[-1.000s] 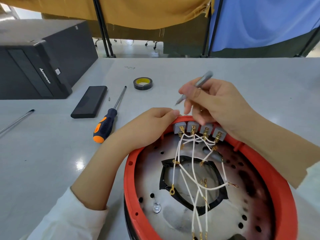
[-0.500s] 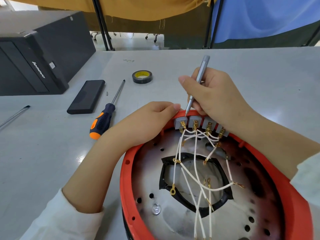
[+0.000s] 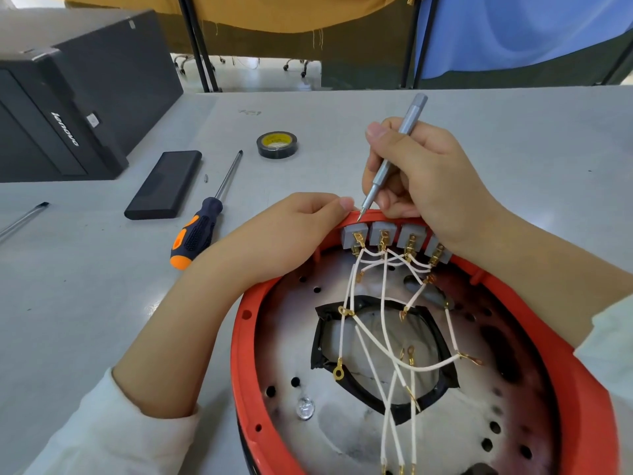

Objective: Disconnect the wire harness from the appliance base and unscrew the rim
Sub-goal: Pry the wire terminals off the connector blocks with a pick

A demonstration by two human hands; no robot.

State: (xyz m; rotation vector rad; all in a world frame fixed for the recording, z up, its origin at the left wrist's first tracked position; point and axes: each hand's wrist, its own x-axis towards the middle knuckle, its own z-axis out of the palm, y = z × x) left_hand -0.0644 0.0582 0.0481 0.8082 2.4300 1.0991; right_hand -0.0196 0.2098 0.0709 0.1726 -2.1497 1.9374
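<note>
The upturned appliance base fills the lower right, a metal plate ringed by a red rim. White wires of the harness with gold terminals run from a row of grey connector blocks at the far rim across the plate. My left hand grips the far rim just left of the blocks. My right hand holds a slim grey precision screwdriver upright, its tip touching the rim beside the leftmost block.
On the grey table lie an orange-and-black screwdriver, a black flat case, a roll of black tape and a thin rod at the left edge. A black computer tower stands far left.
My right hand turned the grey screwdriver from slanting to upright and brought its tip down to the rim by the leftmost block. My left hand stayed on the rim.
</note>
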